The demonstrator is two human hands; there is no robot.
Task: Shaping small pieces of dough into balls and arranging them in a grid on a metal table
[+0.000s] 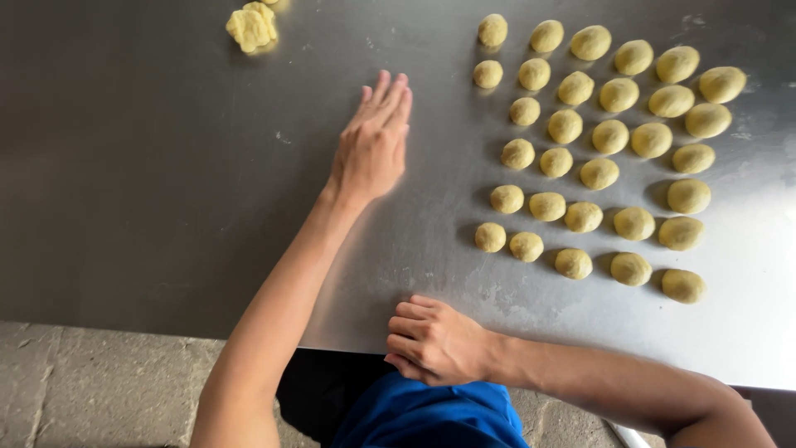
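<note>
My left hand [373, 145] lies flat, palm down, on the steel table [166, 182], fingers straight and close together. Whatever may be under the palm is hidden. My right hand [435, 342] rests at the table's near edge with its fingers curled into a loose fist, and nothing shows in it. To the right of my left hand, several rows of small round yellow dough balls [599, 141] stand on the table. The nearest of them [517, 153] is a hand's width from my left hand.
A rough lump of yellow dough [250, 26] sits at the far left of the table. A stone floor [91, 390] shows below the table's near edge. My blue garment [431, 415] is at the bottom centre.
</note>
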